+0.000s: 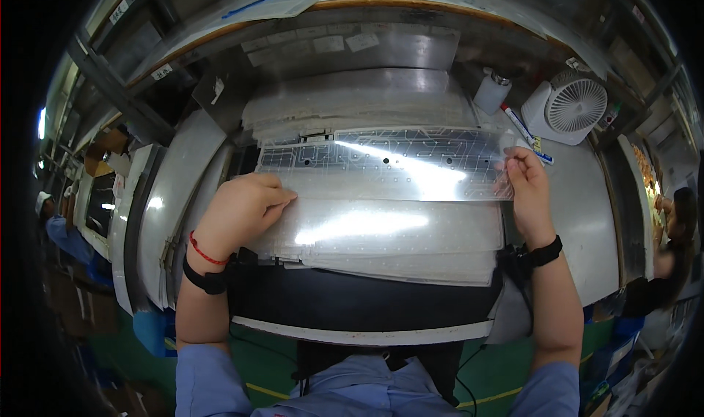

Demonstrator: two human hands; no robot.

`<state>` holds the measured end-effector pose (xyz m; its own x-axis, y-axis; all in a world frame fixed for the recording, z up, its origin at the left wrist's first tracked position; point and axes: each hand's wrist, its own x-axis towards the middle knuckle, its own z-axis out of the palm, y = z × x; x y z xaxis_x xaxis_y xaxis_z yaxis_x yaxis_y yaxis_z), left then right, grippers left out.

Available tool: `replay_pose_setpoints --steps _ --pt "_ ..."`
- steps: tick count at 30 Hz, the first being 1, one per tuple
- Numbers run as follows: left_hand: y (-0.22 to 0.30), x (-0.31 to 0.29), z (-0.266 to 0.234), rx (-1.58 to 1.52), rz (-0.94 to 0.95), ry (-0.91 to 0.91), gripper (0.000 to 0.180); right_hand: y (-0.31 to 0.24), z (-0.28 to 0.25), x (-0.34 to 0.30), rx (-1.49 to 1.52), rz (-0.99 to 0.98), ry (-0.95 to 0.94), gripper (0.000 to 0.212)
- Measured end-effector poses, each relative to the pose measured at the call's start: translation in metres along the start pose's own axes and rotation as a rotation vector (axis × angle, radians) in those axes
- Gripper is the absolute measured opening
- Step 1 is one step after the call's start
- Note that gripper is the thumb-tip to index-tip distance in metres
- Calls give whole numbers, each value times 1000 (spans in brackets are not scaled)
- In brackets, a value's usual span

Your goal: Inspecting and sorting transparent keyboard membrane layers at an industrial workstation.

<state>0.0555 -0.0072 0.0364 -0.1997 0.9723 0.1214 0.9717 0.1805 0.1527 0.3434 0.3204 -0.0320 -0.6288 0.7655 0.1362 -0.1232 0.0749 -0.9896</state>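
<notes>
A clear plastic film sheet with printed circuit-like lines and dark round spots stretches between my two hands. My left hand is closed in a pinch at its near left corner. At the other end, my right hand pinches the right edge, with the fingertips partly visible through the film. Below and nearer to me lies a stack of similar clear sheets, its edges uneven. Bright glare streaks hide part of the print on both.
Behind is another pile of clear sheets. A white fan, a bottle and markers stand or lie at the back right. Metal panels lean at left. A shelf spans the back. People sit at both sides.
</notes>
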Motion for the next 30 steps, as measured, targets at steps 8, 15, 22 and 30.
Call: replay_pose_setpoints --steps 8,15,22,30 --pt "0 0 0 -12 14 8 17 1 -1 -1 12 -19 -2 20" --pt "-1 -1 0 -15 8 -5 18 -4 1 -2 12 8 2 21" --pt "1 -1 0 -7 15 -4 17 -4 1 -2 -2 7 0 22" --pt "2 -2 0 -17 22 12 17 -3 1 -2 -6 -7 4 22"
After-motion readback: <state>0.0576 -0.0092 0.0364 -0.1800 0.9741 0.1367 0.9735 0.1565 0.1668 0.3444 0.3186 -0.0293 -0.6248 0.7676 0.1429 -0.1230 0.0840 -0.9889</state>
